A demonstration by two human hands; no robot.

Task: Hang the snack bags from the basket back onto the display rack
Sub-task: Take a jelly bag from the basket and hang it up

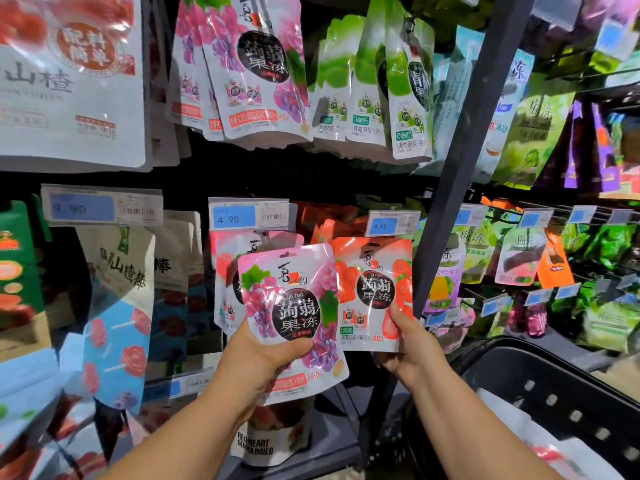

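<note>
My left hand (263,358) grips a pink grape jelly bag (294,306) by its lower left side and holds it up in front of the rack. My right hand (412,348) pinches the lower right corner of a red strawberry jelly bag (372,289), which sits under the 4.90 price tag (393,223); whether it hangs on its hook I cannot tell. More grape bags (256,67) hang on the row above. The black basket (540,375) is at the lower right, with white bags (554,445) inside.
A dark upright rack post (460,150) runs just right of the strawberry bag. Green plum bags (374,84) hang top centre, hawthorn bags (69,77) at top left, lollipop bags (117,323) at lower left. Another rack of bags (554,258) fills the right.
</note>
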